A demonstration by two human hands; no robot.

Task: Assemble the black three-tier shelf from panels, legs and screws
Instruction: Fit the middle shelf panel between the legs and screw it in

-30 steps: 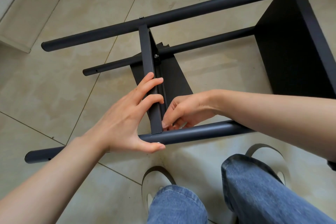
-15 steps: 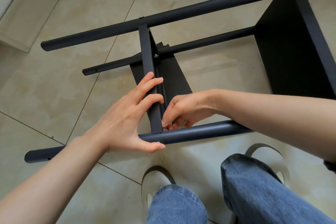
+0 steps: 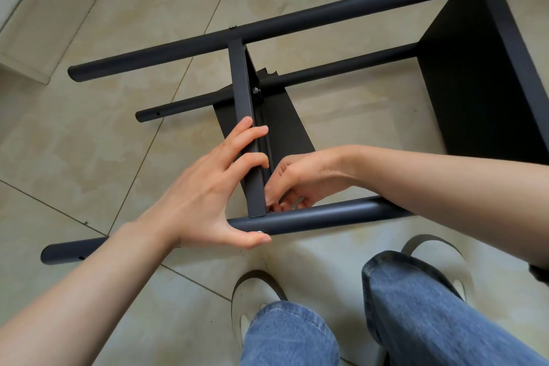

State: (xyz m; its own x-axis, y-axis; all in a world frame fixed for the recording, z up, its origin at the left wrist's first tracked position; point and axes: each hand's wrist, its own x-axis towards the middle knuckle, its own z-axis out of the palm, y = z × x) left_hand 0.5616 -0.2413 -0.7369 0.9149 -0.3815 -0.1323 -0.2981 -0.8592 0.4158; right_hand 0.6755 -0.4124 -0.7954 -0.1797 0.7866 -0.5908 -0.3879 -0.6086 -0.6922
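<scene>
Two hands work the joint: left hand [image 3: 205, 196] clamps middle panel [image 3: 248, 140] against near leg [image 3: 326, 217]; right hand [image 3: 300, 180] fingers pinch an unseen fastener; keep alignment square.

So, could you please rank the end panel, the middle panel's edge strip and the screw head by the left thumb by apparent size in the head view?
1. End panel
2. Middle panel's edge strip
3. Screw head

Beige floor tiles [image 3: 89, 140] — blue jeans [image 3: 430, 315] and pale slippers [image 3: 255, 291] below.
</scene>
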